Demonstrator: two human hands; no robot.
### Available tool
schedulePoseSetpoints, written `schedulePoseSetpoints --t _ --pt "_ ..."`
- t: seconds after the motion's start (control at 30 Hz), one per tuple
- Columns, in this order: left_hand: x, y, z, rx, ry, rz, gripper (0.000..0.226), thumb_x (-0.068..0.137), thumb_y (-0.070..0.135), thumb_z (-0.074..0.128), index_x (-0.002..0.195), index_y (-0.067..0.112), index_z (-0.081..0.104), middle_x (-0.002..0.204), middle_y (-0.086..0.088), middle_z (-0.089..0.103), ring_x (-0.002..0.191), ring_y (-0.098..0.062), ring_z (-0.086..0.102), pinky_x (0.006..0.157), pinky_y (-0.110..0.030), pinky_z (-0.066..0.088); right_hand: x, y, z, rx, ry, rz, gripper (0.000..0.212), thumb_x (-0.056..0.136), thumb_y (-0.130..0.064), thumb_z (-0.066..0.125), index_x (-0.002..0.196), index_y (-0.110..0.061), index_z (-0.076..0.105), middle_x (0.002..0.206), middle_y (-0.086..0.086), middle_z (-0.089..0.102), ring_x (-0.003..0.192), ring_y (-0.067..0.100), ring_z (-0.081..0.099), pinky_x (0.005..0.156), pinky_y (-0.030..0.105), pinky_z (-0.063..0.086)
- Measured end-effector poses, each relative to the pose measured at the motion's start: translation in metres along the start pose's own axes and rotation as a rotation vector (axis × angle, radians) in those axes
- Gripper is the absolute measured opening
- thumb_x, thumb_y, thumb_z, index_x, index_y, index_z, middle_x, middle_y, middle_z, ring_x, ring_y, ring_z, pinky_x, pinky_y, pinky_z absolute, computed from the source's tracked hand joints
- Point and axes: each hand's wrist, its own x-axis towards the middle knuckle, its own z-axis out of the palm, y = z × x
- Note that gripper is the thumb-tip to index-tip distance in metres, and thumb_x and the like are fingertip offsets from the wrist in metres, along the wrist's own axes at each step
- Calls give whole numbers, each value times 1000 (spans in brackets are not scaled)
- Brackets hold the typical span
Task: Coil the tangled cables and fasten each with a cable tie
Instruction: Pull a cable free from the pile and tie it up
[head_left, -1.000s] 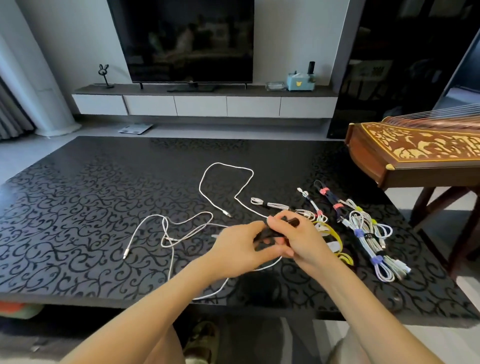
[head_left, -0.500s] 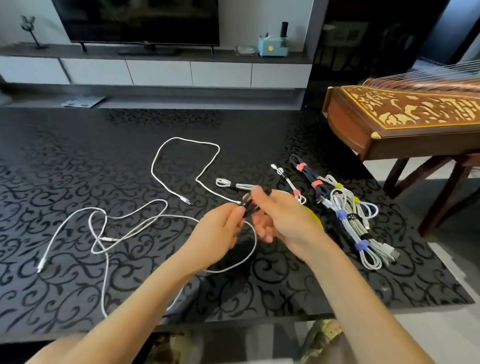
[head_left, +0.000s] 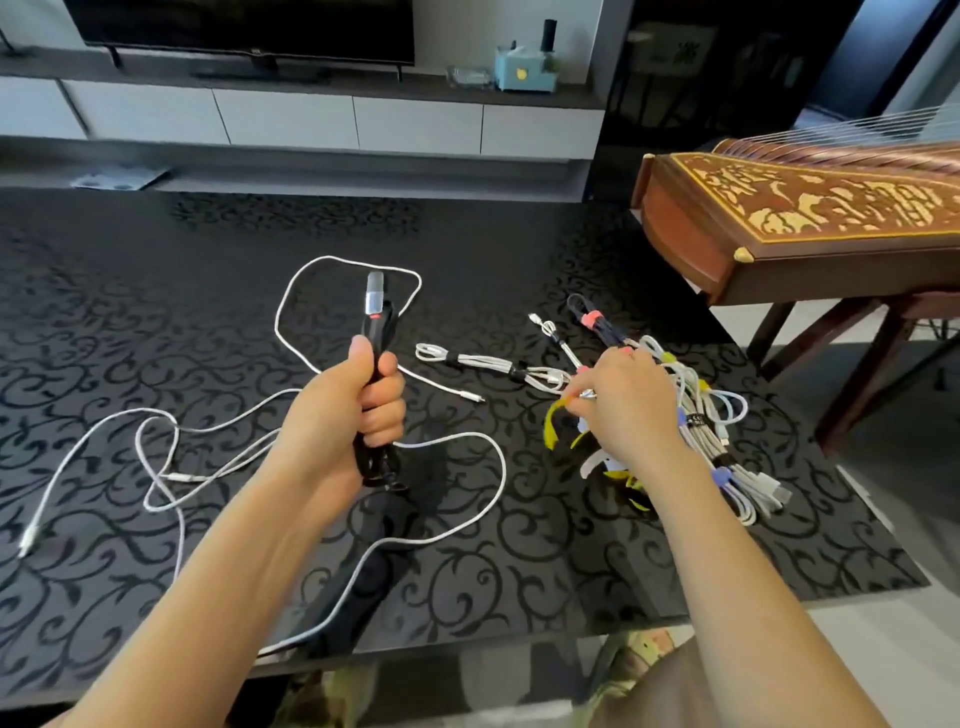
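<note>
My left hand (head_left: 353, 410) grips a folded black cable (head_left: 375, 332) upright above the table, its silver plug pointing up. My right hand (head_left: 626, 402) reaches into a small pile of loose cable ties and pinches a yellow tie (head_left: 551, 423). Two long white cables lie loose on the black patterned table (head_left: 156, 291): one tangled cable (head_left: 156, 457) at the left and one looping cable (head_left: 332, 265) behind my left hand. A tied white cable (head_left: 483, 361) lies in the middle.
A heap of coiled, tied cables (head_left: 727, 447) lies at the right of the table. A wooden stringed instrument (head_left: 800, 218) on a stand sits just past the table's right edge. A TV cabinet (head_left: 291, 119) runs along the far wall.
My hands have parted. The left one now holds the black cable alone and upright, and the right one has moved right to the pile of ties. The camera has tilted down.
</note>
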Motion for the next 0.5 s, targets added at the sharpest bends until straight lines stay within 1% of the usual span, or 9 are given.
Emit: schedulePoseSetpoints --t 0.07,0.1,0.17,0.2,0.27,0.33,0.37,0.43,0.5 --pt "-1 0 -3 6 8 -1 39 103 41 26 74 18 39 47 12 25 33 -1 20 31 -14 17 2 5 0 135 128 6 12 89 -26 64 87 -30 75 77 -1 56 84 29 52 75 37 42" --pt "-2 0 -4 10 15 -2 39 102 41 26 74 18 40 47 12 24 33 -1 20 31 -14 17 3 9 -3 218 200 6 12 88 -25 65 84 -29 75 74 -2 56 80 28 52 74 36 40" --pt "-3 -2 -4 32 17 -1 40 101 44 30 73 17 41 49 11 23 34 -1 18 32 -15 15 -1 11 -9 423 325 8 11 87 -21 66 88 -26 76 79 -2 61 78 25 52 71 31 36" --pt "-5 -2 -1 59 11 7 40 98 47 35 72 17 42 50 10 21 34 -1 17 32 -15 15 -4 10 -14 549 359 10 12 86 -18 66 90 -23 76 83 -1 64 78 22 54 71 30 38" --pt "-7 -6 6 195 2 63 39 86 53 49 74 16 43 52 9 19 37 -3 15 34 -16 14 -10 4 -22 824 367 22 14 87 -14 66 91 -23 75 88 0 68 79 17 59 71 28 43" --pt "-7 -14 14 373 14 137 46 74 51 61 83 7 49 51 10 21 40 -5 15 37 -17 12 -14 -3 -28 1024 350 49 19 86 -12 66 88 -30 73 89 -4 72 79 14 62 71 26 47" --pt "-4 -20 17 446 25 163 49 76 47 65 89 1 53 51 10 22 41 -6 17 38 -17 13 -15 -6 -29 1088 344 65 23 86 -12 66 85 -33 73 86 -7 72 74 10 61 67 24 46" --pt "5 -29 25 561 46 183 50 86 39 64 97 -9 57 52 9 24 42 -7 19 38 -16 18 -16 -10 -31 1160 317 96 24 86 -10 65 83 -33 72 74 -12 71 60 1 55 60 17 41" --pt "15 -34 36 615 30 145 51 90 40 59 103 -9 59 53 8 23 41 -7 21 38 -16 20 -17 -13 -32 1199 282 121 22 86 -9 65 84 -30 73 67 -13 69 57 0 55 58 14 41"
